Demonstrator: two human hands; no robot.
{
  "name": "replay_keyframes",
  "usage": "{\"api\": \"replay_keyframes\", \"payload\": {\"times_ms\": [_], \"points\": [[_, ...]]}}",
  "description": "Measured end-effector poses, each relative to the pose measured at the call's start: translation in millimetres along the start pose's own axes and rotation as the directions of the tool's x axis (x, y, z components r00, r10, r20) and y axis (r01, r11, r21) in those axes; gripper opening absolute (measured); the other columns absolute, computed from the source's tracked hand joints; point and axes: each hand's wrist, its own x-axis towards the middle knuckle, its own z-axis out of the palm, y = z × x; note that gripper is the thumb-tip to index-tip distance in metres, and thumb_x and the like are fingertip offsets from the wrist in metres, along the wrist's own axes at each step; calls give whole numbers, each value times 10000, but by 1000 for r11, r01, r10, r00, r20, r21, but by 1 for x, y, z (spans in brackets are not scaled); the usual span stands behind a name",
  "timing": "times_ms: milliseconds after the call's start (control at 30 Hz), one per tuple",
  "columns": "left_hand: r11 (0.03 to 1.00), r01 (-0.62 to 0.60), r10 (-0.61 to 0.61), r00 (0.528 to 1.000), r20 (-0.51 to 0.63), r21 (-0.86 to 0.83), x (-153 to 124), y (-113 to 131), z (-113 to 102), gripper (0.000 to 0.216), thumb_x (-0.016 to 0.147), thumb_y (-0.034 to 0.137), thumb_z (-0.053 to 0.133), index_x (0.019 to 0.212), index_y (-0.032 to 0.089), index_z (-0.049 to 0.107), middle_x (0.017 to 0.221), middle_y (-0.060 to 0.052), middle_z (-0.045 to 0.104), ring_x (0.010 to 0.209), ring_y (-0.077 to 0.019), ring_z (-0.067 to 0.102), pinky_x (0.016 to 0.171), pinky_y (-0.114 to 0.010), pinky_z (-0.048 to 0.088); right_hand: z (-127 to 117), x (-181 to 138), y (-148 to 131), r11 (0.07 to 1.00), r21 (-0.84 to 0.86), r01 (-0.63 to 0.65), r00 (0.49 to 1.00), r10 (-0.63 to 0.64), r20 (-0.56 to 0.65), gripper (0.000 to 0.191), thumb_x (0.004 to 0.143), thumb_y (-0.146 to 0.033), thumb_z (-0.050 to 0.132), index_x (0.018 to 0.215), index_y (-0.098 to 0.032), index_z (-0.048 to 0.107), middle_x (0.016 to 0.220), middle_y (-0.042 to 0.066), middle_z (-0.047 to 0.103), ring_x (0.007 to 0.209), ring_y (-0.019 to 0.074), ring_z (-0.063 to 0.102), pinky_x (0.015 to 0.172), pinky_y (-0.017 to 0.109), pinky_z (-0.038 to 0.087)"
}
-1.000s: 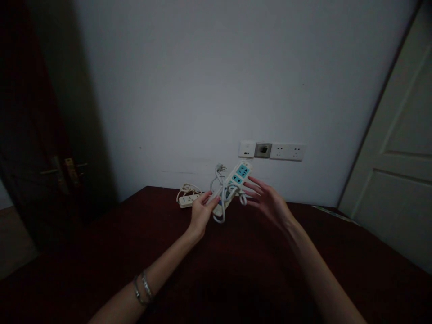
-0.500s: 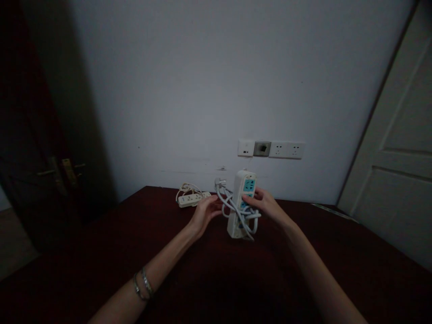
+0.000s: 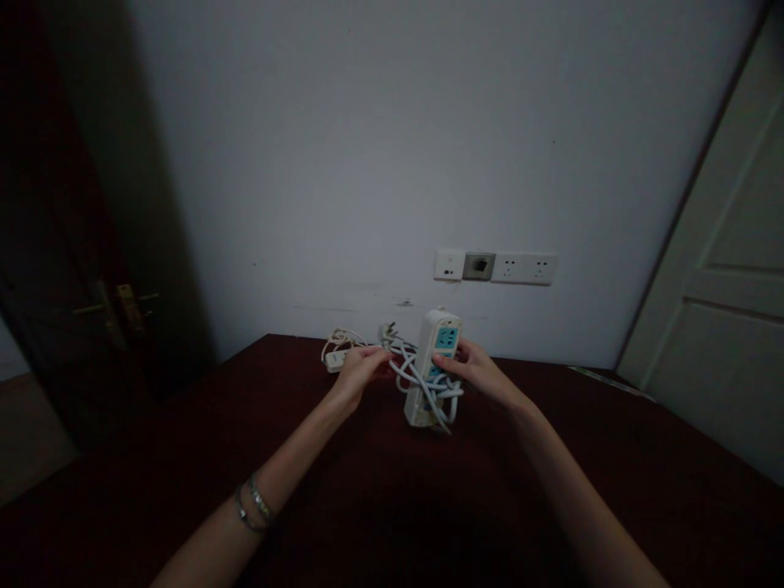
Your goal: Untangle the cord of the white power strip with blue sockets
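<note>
My right hand (image 3: pixel 481 371) is closed around a white power strip (image 3: pixel 429 341) with blue socket faces, held upright, its thumb on the front. A pale cord (image 3: pixel 429 388) is looped around the strip's lower half. At the cord's end a plug (image 3: pixel 388 332) sticks up with its prongs exposed. My left hand (image 3: pixel 358 376) pinches the cord just below this plug, left of the strip. Behind the left hand lies a second, smaller power strip (image 3: pixel 334 361), partly hidden, with its own bundled cord (image 3: pixel 344 336).
The dark red table (image 3: pixel 367 490) reaches back to a pale wall (image 3: pixel 343 163). Wall sockets (image 3: pixel 523 269) sit above its back edge. A dark door with a brass handle (image 3: pixel 128 309) stands left, a white door (image 3: pixel 728 327) right. A flat strip (image 3: pixel 612 384) lies at the table's back right.
My left hand has closed on the cord near the plug and moved slightly left and up. The plug has shifted left, away from the strip. The held power strip has moved slightly left.
</note>
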Motion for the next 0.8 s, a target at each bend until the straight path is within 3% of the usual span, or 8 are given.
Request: {"api": "replay_keyframes", "payload": {"times_ms": [67,233,433,600,800], "points": [[999,-6,5,1000,9,44,1,3,-3,171,622,243,703,629,80,651,618,-72,657,519,-122,586,562,-252,488,-2,2,2,1000,-6,0,998,0,-59,389,600,-398,742,849,-153,570,866,59,681,688,150,633,649,272,523],[978,-179,182,983,18,-107,-2,6,0,250,615,225,736,799,104,618,777,-84,688,653,-158,634,614,-281,522,-14,10,10,999,51,-16,953,31,-303,420,547,-411,772,819,-167,565,806,54,677,697,186,643,662,304,535],[934,-355,356,928,107,-35,-10,4,7,271,664,289,712,822,93,612,788,-72,665,614,-133,592,533,-247,506,-25,14,17,987,157,22,909,46,-415,371,619,-443,713,819,-173,556,796,60,675,672,206,649,588,305,545],[939,-333,304,922,238,90,-17,4,11,345,699,331,679,923,92,570,716,-32,638,416,-58,477,408,-203,430,-21,12,11,986,165,19,844,73,-531,395,616,-461,704,838,-187,527,717,10,642,536,181,618,409,274,499],[958,-287,284,948,145,1,-10,-7,10,590,718,317,662,1168,147,319,554,54,563,451,-122,543,415,-225,468,-10,10,4,985,142,96,820,2,-572,444,600,-492,717,858,-184,527,752,26,651,525,171,612,382,249,479]]}}
